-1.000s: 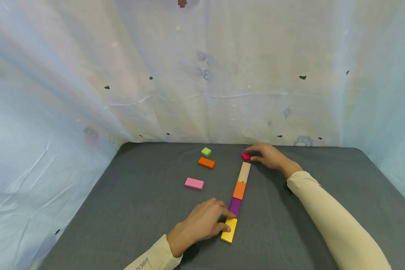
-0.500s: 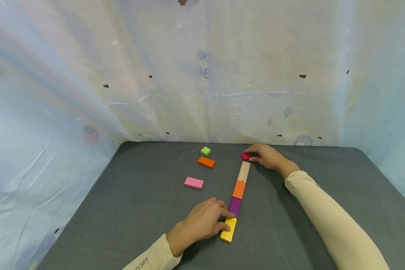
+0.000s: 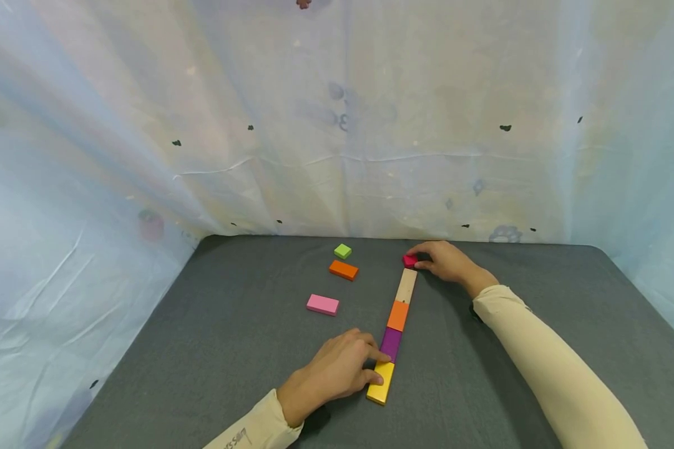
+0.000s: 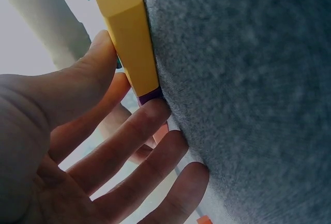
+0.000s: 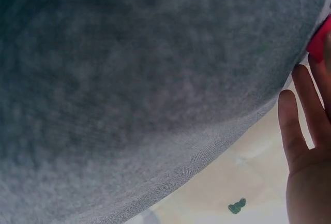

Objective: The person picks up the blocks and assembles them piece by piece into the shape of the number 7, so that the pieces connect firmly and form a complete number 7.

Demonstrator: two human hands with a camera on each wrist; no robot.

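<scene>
Yellow (image 3: 380, 386), purple (image 3: 390, 343), orange (image 3: 397, 315) and plain wood (image 3: 406, 285) blocks lie end to end in a line in the head view. My left hand (image 3: 337, 371) rests at the near end, its thumb on the yellow block and its index finger by the purple joint; in the left wrist view its other fingers (image 4: 178, 188) stay extended beside the line. At the far end, my right hand (image 3: 446, 260) pinches a small red block (image 3: 409, 260) between thumb and index finger. Only a corner of this block shows in the right wrist view.
Left of the line lie a pink block (image 3: 322, 304), a darker orange block (image 3: 344, 270) and a small green block (image 3: 342, 251). Grey cloth covers the table (image 3: 230, 349). A pale printed curtain (image 3: 371, 125) hangs right behind its far edge.
The right fingertips have shifted very slightly with the red block at the far end of the line. The left hand and the other blocks stay in place.
</scene>
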